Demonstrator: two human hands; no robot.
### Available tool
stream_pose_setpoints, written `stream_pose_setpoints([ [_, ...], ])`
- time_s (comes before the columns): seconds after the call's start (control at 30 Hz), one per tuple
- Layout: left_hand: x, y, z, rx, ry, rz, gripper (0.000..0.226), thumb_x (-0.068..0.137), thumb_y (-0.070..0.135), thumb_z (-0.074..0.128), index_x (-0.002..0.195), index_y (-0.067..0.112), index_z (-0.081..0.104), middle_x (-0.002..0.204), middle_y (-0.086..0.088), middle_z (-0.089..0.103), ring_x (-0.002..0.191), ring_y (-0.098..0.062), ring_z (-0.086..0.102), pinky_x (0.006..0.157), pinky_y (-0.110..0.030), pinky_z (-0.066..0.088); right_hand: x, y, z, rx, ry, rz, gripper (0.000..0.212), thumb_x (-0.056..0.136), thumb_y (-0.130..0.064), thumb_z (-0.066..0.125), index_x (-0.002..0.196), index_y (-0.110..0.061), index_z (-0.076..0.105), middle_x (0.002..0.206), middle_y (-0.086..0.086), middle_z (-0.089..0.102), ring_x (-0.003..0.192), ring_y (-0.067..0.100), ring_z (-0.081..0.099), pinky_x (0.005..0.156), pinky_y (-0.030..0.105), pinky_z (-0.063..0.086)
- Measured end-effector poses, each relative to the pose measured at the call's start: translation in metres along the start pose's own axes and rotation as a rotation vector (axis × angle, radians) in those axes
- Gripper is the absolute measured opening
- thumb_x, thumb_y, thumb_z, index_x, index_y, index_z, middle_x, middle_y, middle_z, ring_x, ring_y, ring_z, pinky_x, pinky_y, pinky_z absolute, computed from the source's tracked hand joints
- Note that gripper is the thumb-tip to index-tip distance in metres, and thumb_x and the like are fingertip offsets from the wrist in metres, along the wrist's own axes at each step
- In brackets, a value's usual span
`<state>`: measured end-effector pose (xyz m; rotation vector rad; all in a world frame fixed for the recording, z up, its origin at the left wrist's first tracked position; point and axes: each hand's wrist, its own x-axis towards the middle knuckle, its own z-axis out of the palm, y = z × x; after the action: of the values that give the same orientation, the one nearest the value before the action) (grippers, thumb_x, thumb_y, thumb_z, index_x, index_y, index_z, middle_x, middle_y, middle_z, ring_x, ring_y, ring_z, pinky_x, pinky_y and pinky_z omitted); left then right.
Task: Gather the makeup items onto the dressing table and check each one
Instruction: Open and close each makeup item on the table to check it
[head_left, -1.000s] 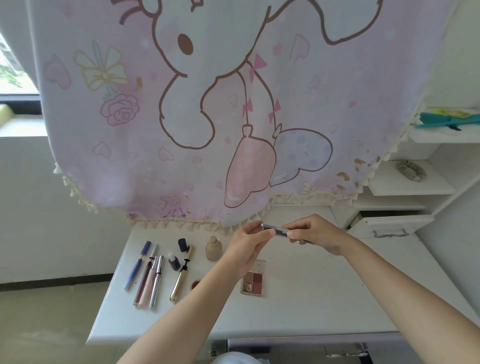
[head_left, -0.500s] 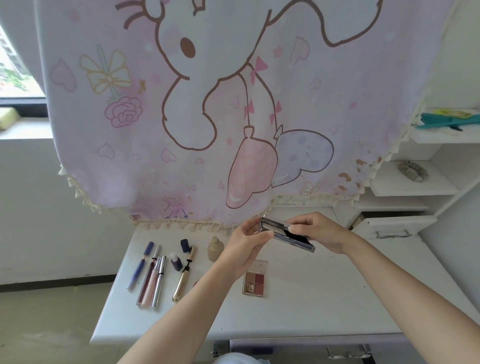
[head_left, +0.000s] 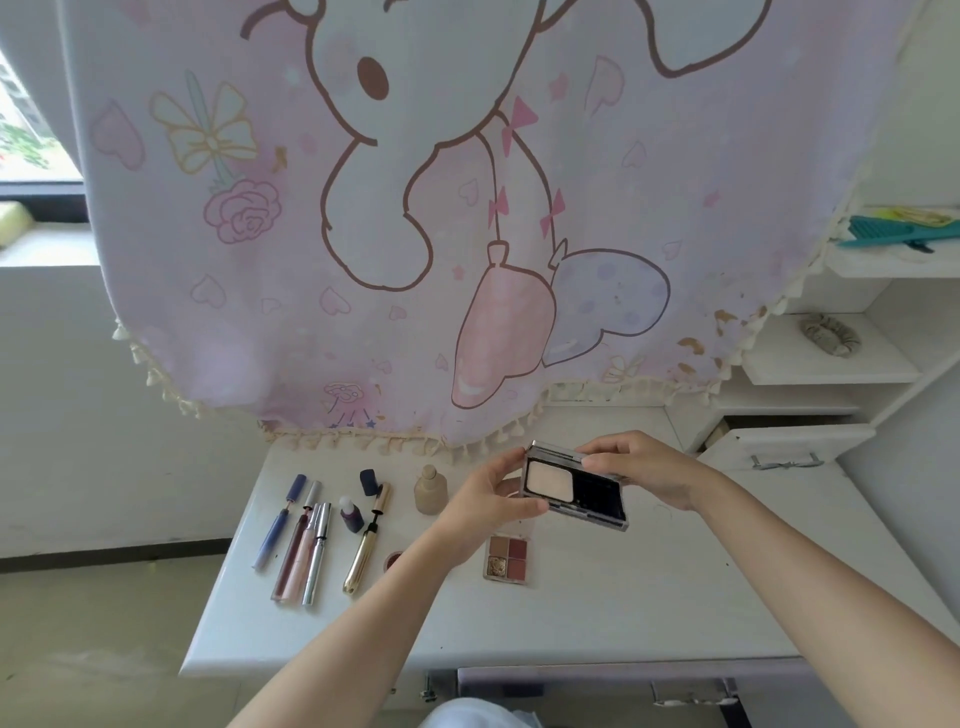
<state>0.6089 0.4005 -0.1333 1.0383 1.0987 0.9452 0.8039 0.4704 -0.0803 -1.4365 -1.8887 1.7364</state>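
Note:
Above the white dressing table (head_left: 649, 597) I hold an open powder compact (head_left: 574, 488), showing a pale powder pan and a dark compartment. My left hand (head_left: 493, 493) grips its left end and base. My right hand (head_left: 644, 467) holds its lifted lid from the right. On the table lie a small four-colour eyeshadow palette (head_left: 508, 560), a beige foundation bottle (head_left: 430, 489), a gold mascara tube (head_left: 366, 545), a small purple bottle (head_left: 351, 514) and several slim lip-gloss tubes (head_left: 301, 545).
A pink cartoon cloth (head_left: 415, 208) with a tasselled hem hangs over the table's back edge. White shelves at the right hold a teal hair clip (head_left: 898, 231) and a scrunchie (head_left: 828, 335). A small drawer (head_left: 779, 447) stands slightly ajar at the right. A drawer handle (head_left: 691, 696) sits under the front edge.
The compact was closed a second ago; my hands have opened its lid and tilted the inside toward me. The items on the table have not moved.

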Motion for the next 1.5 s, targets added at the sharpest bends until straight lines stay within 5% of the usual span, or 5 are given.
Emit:
stream_pose_setpoints([
  [0.13,0.0,-0.009,0.004,0.111,-0.002,-0.052,0.074,0.078,-0.013,0.062,0.141,0.006,0.028,0.136,-0.002,0.044,0.107,-0.012,0.055,0.08,-0.017,0.052,-0.001,0.008,-0.008,0.161,0.007,0.099,0.018,0.093,-0.018,0.049,0.089,-0.017,0.066,0.091,0.001,0.065,0.087,0.015,0.057,0.082,0.028,0.043],
  [0.67,0.028,-0.034,0.031,0.57,-0.087,-0.047,0.069,0.067,0.016,0.07,0.129,0.024,0.042,0.117,-0.007,0.059,0.106,-0.02,0.056,0.093,-0.036,0.049,0.011,0.034,-0.024,0.164,0.13,0.2,0.019,0.094,-0.028,0.048,0.078,-0.019,0.052,0.078,0.0,0.058,0.064,0.012,0.053,0.052,0.022,0.044],
  [0.9,0.042,-0.052,0.049,0.522,0.012,-0.088,0.054,0.073,0.001,0.067,0.12,0.019,0.046,0.099,0.001,0.056,0.081,-0.008,0.054,0.061,-0.001,0.04,0.018,0.056,-0.021,-0.073,0.218,0.039,0.014,0.09,-0.02,0.057,0.077,-0.018,0.058,0.074,-0.003,0.056,0.068,0.008,0.049,0.058,0.013,0.037],
  [1.2,0.071,-0.083,0.073,0.54,0.149,-0.171,0.055,0.068,0.017,0.063,0.12,0.018,0.045,0.108,-0.01,0.058,0.097,-0.027,0.059,0.08,-0.039,0.053,0.033,0.081,-0.037,-0.461,0.288,-0.024,0.021,0.089,-0.021,0.058,0.095,-0.004,0.071,0.091,0.01,0.07,0.081,0.019,0.058,0.074,0.032,0.042],
  [1.5,0.081,-0.102,0.089,0.599,0.253,-0.233,0.057,0.073,0.015,0.064,0.126,0.012,0.041,0.106,-0.007,0.056,0.098,-0.024,0.055,0.073,-0.027,0.043,0.05,0.1,-0.047,-0.377,0.2,0.004,0.021,0.092,-0.019,0.054,0.094,-0.004,0.067,0.088,0.001,0.063,0.084,0.015,0.055,0.075,0.026,0.039],
])
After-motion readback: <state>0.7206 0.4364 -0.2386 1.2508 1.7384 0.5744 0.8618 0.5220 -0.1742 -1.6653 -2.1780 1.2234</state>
